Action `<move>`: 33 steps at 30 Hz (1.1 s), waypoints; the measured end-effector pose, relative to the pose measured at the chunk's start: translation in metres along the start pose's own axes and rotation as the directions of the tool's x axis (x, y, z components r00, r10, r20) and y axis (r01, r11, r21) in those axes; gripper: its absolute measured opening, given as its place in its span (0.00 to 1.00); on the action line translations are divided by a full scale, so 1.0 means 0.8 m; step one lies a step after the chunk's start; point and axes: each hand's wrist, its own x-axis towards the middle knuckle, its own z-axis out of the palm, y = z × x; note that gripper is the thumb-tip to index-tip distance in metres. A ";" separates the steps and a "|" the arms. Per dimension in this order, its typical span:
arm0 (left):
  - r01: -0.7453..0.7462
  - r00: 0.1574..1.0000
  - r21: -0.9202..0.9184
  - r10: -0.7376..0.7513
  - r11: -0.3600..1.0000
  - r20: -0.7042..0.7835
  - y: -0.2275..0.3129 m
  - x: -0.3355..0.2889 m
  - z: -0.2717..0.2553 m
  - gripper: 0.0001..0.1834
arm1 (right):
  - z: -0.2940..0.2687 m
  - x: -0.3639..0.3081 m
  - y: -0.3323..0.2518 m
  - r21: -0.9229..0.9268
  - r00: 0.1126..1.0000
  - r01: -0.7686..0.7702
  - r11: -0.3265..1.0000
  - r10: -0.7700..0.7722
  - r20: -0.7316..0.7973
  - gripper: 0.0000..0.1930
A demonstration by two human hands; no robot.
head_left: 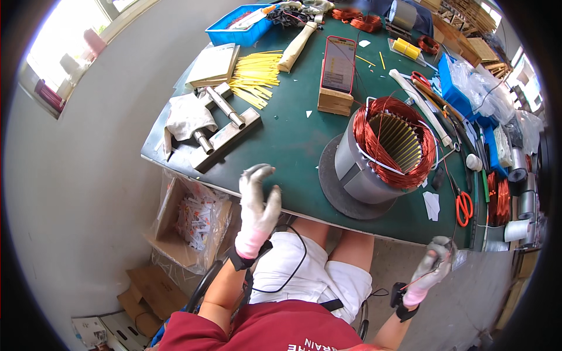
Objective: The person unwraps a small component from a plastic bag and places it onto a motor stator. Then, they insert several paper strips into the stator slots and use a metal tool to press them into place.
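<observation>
A grey motor stator stands on a round dark base at the middle right of the table. Thick copper wire coils ring its top, bound with white cord, and yellow strips line the slots inside. My left hand, in a white and pink glove, hovers at the table's front edge, empty, with fingers spread. Past the front right edge is my right hand, gloved alike, its fingers closed on a thin reddish wire whose tail hangs along the wrist.
A phone leans on a wooden block behind the stator. Orange-handled scissors lie at the right among tubes and tools. Metal bars, a cloth and yellow strips are at the left. A box of scraps stands below.
</observation>
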 end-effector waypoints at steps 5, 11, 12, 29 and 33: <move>0.018 0.995 -0.045 -0.014 0.999 0.095 0.007 -0.013 0.024 0.20 | -0.008 0.013 0.009 -0.045 0.991 -0.043 0.998 0.037 -0.127 0.05; -0.024 0.991 0.055 0.017 0.998 0.133 -0.011 -0.028 0.017 0.18 | 0.016 -0.010 0.011 -0.054 0.992 -0.125 0.991 0.123 -0.041 0.12; -0.076 0.989 0.091 0.063 0.993 0.135 -0.011 -0.024 0.023 0.19 | 0.014 -0.007 0.011 -0.089 0.995 -0.100 0.991 0.099 -0.018 0.10; -0.228 0.973 0.298 0.202 0.927 0.114 -0.010 -0.031 0.043 0.19 | 0.057 0.157 0.178 -0.227 0.882 -0.355 0.907 0.405 0.241 0.16; -0.223 0.974 0.266 0.203 0.938 0.102 -0.007 -0.032 0.045 0.19 | 0.106 0.210 0.202 -0.627 0.742 -0.290 0.723 0.583 0.329 0.31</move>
